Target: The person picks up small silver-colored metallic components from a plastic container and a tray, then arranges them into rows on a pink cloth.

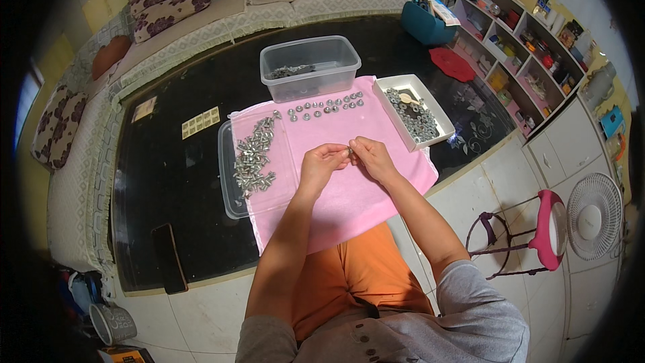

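Over a pink cloth (pixel 347 196), my left hand (pixel 322 164) and my right hand (pixel 372 157) meet fingertip to fingertip. Between them they pinch a small metal fastener (pixel 350 151), mostly hidden by the fingers. To the left, a heap of silver bolts (pixel 252 159) lies on a clear plastic lid (pixel 233 201). Beyond my hands, several bolts (pixel 317 113) stand in two uneven rows on the cloth. A white open box (pixel 437 111) at the right holds many metal nuts (pixel 422 128) and a pale, spoon-like piece (pixel 405 98).
Behind the rows stands a clear plastic tub (pixel 312 78) with dark metal pieces inside. The black glossy tabletop (pixel 201 201) carries a phone (pixel 170 257), a sticker sheet (pixel 200 122), a teal holder (pixel 428 27) and a red mat (pixel 452 64). A pink-rimmed stool (pixel 546 232) stands at the right.
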Available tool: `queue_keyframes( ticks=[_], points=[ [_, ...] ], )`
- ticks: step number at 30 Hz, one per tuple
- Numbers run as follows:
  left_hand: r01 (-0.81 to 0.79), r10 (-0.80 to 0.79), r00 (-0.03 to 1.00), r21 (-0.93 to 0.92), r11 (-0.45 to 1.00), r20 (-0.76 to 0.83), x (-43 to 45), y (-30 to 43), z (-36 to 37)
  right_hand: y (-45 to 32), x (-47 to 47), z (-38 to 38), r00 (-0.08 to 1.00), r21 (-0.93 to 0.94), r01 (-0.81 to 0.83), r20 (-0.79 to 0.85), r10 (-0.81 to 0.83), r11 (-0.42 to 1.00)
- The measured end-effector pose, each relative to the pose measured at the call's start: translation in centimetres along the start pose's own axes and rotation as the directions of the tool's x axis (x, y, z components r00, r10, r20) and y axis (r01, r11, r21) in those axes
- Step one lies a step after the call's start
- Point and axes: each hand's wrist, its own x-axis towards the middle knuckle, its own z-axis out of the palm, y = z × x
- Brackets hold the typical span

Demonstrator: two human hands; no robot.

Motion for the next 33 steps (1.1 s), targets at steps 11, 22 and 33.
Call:
queue_keyframes(
  ticks=[11, 22, 33],
  points=[
    [-0.004, 0.004, 1.000, -0.012, 1.000, 0.002, 0.0, 0.0, 0.0, -1.0, -0.4, 0.4, 0.996, 0.071, 0.025, -0.090, -0.018, 0.997],
    [-0.006, 0.006, 1.000, 0.003, 1.000, -0.022, 0.0, 0.0, 0.0, -1.6, -0.5, 0.6, 0.992, 0.083, 0.031, -0.125, -0.021, 0.996],
    [0.000, 0.001, 1.000, 0.006, 1.000, -0.018, -0.1, 0.2, 0.1, -0.7, -0.3, 0.3, 0.999, 0.165, 0.003, -0.036, 0.003, 0.986]
  ],
)
